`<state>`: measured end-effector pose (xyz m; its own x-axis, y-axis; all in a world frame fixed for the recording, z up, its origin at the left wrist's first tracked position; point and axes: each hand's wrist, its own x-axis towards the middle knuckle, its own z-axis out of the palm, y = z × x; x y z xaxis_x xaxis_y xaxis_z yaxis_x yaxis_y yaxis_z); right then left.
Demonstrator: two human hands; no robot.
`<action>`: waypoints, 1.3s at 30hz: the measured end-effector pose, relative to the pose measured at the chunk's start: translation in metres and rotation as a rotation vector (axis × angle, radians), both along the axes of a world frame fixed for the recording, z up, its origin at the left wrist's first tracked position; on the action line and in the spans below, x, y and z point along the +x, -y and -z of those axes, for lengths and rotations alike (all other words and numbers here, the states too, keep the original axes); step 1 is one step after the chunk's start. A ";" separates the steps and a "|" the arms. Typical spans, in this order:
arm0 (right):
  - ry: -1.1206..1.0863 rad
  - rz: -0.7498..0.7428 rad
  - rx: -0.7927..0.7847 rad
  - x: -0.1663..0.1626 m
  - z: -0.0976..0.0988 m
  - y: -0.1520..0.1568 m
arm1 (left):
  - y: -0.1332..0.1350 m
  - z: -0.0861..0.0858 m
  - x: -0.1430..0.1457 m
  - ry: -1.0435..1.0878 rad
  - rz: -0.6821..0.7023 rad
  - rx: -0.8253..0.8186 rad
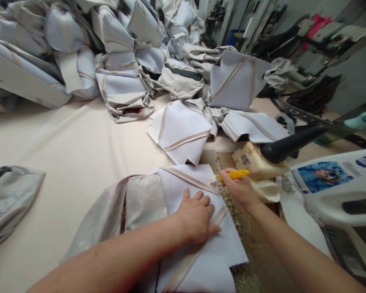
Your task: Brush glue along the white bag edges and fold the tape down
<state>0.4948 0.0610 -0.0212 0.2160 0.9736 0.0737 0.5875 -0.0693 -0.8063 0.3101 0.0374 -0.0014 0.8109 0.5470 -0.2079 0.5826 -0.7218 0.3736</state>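
My left hand (197, 215) lies flat with spread fingers on a white fabric piece (183, 183) crossed by beige strips, with grey cloth (146, 199) attached on its left. In my right hand (239, 189) is a brush with a yellow handle (236, 174). Its bristle end touches the upper right edge of the white piece, near the end of a beige strip. Dried, crumbly residue (245, 276) lines the board along that edge.
A stained container (247, 158) with a black handle (289, 144) stands right of my right hand. Beside it lies a white plastic jug (332, 183) with a blue label. Similar fabric pieces (183, 130) lie ahead, and more are heaped (67, 32) at the back. Light-blue-handled scissors (361, 119) are far right.
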 end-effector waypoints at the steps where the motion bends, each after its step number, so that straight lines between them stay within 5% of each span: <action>1: -0.010 0.015 0.033 -0.001 0.003 -0.004 | 0.004 0.001 0.000 -0.018 -0.006 -0.014; 10: 0.079 0.024 -0.130 0.007 -0.002 0.061 | 0.010 0.016 -0.004 0.027 -0.035 -0.023; 16: -0.047 0.106 -0.012 -0.001 0.003 0.043 | 0.014 0.015 -0.003 0.002 -0.045 0.011; 23: 0.051 0.031 -0.246 0.004 -0.008 0.089 | 0.018 0.024 -0.004 0.029 -0.077 0.011; 31: -0.040 0.150 -0.037 0.005 0.004 0.060 | 0.019 0.022 -0.002 -0.005 -0.059 0.037; 39: 0.032 0.054 -0.215 0.006 0.001 0.157 | 0.019 0.027 -0.002 0.004 -0.061 0.054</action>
